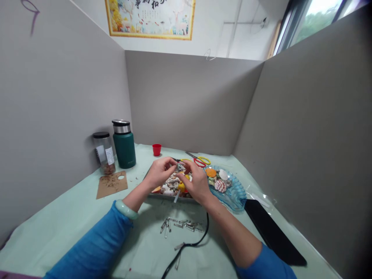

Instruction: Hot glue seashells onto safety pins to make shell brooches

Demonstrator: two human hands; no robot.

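Observation:
Both hands hover over a shallow tray (pixel 167 196) heaped with small shells and a few yellow pieces. My left hand (pixel 159 170) comes in from the left, its fingers curled and thumb and fingertips close together. Whatever lies in that pinch is too small to make out. Facing it, my right hand (pixel 198 182) has thumb and forefinger parted above the shells, with nothing clear between them. A thin white strip (pixel 177 196) hangs over the tray's near edge. The hands partly cover the tray's contents.
A blue dish (pixel 240 195) with larger shells stands right, beside a black slab (pixel 274 232). Behind are scissors (pixel 200 159) and a red cup (pixel 156 150). Left: a green flask (pixel 124 149), a jar (pixel 104 153), cardboard (pixel 112 185). Nearer lie safety pins (pixel 186 224) and a black cord (pixel 190 245).

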